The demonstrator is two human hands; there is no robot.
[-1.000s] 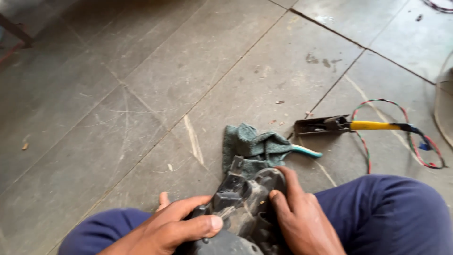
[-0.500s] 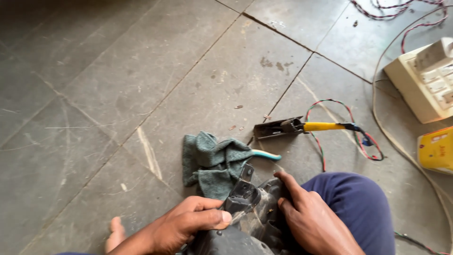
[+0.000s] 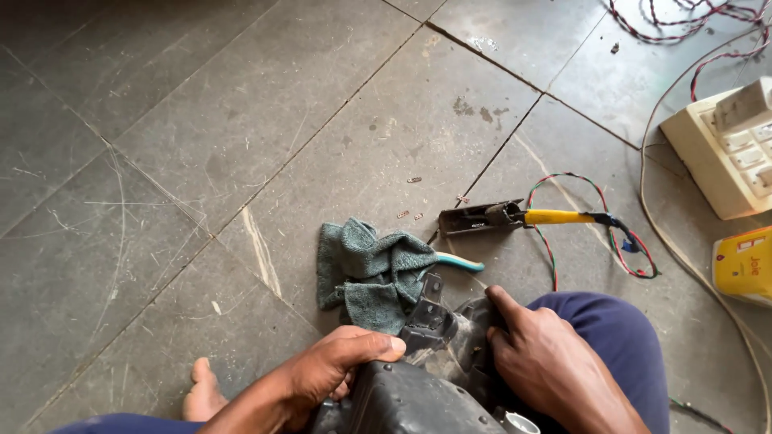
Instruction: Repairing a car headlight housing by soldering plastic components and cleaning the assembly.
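A dark plastic housing (image 3: 418, 394) with a black metal bracket (image 3: 428, 317) at its top rests on my lap at the bottom of the head view. My left hand (image 3: 334, 370) grips its left side, thumb lying across the top edge. My right hand (image 3: 539, 362) holds its right side, fingers curled over the rim. Just beyond the housing lies a crumpled grey-green cloth (image 3: 370, 269) on the stone floor, with a teal tool handle (image 3: 460, 262) poking out from under it.
A soldering iron with a yellow handle (image 3: 555, 217) rests on a dark stand (image 3: 474, 219), trailing red and black wire (image 3: 595, 229). A cream switch box (image 3: 724, 153) and a yellow box (image 3: 744, 265) sit at the right. Small metal bits (image 3: 410, 213) dot the grey tiles. My bare foot (image 3: 201, 394) shows lower left.
The view has swung right and tilted, bringing the cream switch box and yellow box into sight. Both hands stay on the housing, with the left thumb shifted further across its top.
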